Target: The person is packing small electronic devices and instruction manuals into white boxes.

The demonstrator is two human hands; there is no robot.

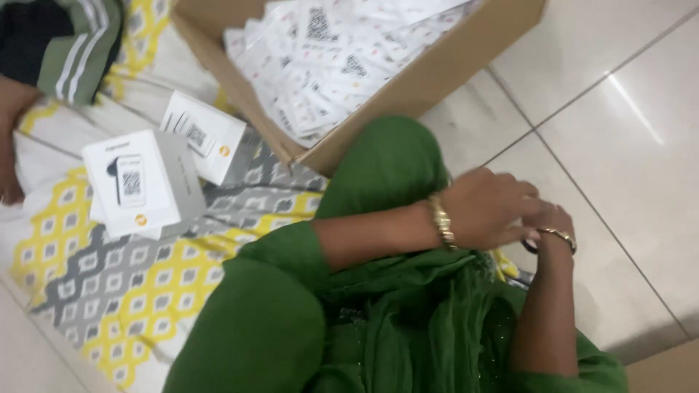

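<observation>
— What are the hands doing?
— Left hand (486,207) covers the right hand (551,231); fingers curled, any hold hidden.
— Packages?
— Two white boxes (142,182) well left of the fingers; cardboard box (408,87) of white packets above-left.

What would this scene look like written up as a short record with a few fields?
Setting: pale tiled floor with a yellow, grey and white patterned cloth spread on it
Left hand: laid over the right hand, gold bracelet on the wrist
Right hand: mostly covered; whether it holds anything cannot be told
Clothing: green garment
Cardboard box: open, full of white printed packets
Small white boxes: two, lying on the cloth
Another person: an arm at the left edge
</observation>
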